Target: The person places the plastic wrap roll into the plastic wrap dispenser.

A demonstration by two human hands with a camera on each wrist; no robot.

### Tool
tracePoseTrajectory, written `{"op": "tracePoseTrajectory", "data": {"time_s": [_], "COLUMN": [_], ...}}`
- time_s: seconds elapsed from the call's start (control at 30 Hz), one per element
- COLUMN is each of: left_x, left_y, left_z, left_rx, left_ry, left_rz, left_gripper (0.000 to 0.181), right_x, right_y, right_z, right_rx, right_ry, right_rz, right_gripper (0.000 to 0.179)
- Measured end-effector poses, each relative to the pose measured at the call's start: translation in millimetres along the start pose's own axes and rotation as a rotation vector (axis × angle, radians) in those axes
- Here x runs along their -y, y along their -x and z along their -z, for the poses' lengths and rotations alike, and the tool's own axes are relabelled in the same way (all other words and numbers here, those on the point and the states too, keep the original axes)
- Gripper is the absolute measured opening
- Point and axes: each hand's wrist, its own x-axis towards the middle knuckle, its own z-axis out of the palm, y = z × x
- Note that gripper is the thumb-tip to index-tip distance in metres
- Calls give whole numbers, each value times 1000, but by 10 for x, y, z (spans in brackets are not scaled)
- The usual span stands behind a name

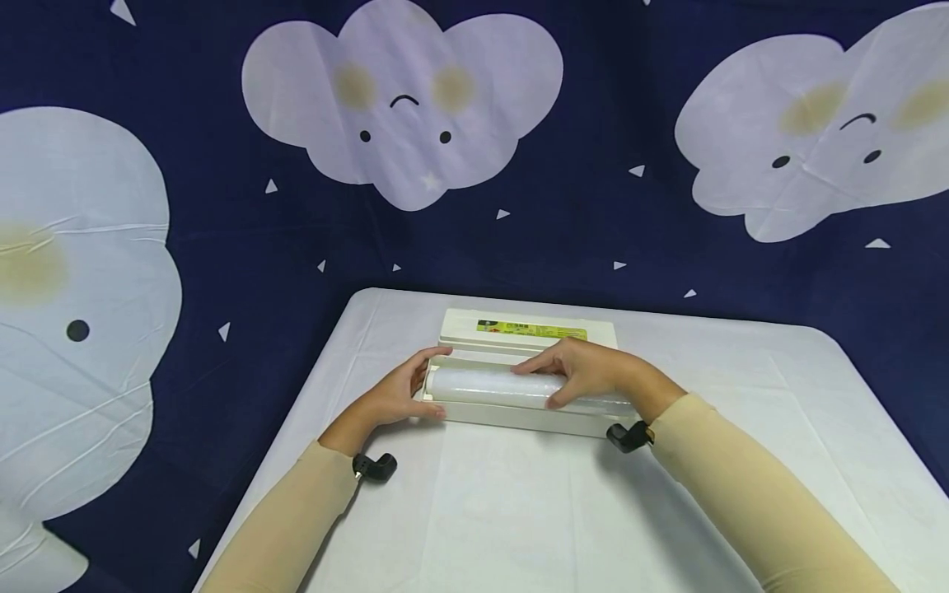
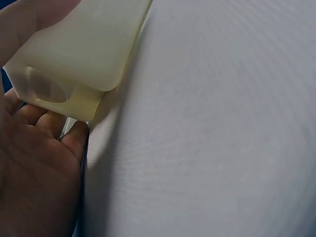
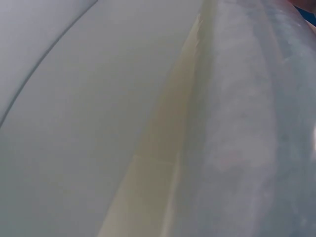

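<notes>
A white plastic-wrap dispenser (image 1: 519, 417) lies lengthwise on the table, its lid (image 1: 460, 325) tipped back behind it. In its trough sits a clear, shiny roll of plastic wrap (image 1: 474, 384). My left hand (image 1: 389, 397) grips the dispenser's left end, thumb at the front and fingers round the back. The left wrist view shows that squared end (image 2: 49, 91) close to the fingers. With thumb in front and fingers behind, my right hand (image 1: 593, 372) holds the roll right of its middle. Close up in the right wrist view, the roll (image 3: 242, 128) lies beside the dispenser's wall (image 3: 98, 108).
A yellow-green label (image 1: 530, 329) is stuck on the lid. White cloth (image 1: 504, 511) covers the round-cornered table. Behind hangs a dark blue curtain (image 1: 623, 74) with pale clouds. Small black devices (image 1: 628, 436) are strapped at both wrists, over beige sleeves.
</notes>
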Motion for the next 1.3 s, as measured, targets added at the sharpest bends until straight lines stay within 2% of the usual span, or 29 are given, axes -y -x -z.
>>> {"op": "tracePoseTrajectory", "data": {"time_s": [0.73,1.3], "left_x": [23,15], "left_y": [3,-4], "left_z": [2,0], "left_rx": [0,-2], "left_ry": [-3,-14], "left_rz": [-2,-7], "left_gripper": [110,109], "right_x": [-30,-153], "right_y": [-62,-68], "right_z": [-12,-4], "right_rx": [-4,4], "right_ry": [-7,-23], "right_rz": [-35,-43], "right_gripper": [69,72]}}
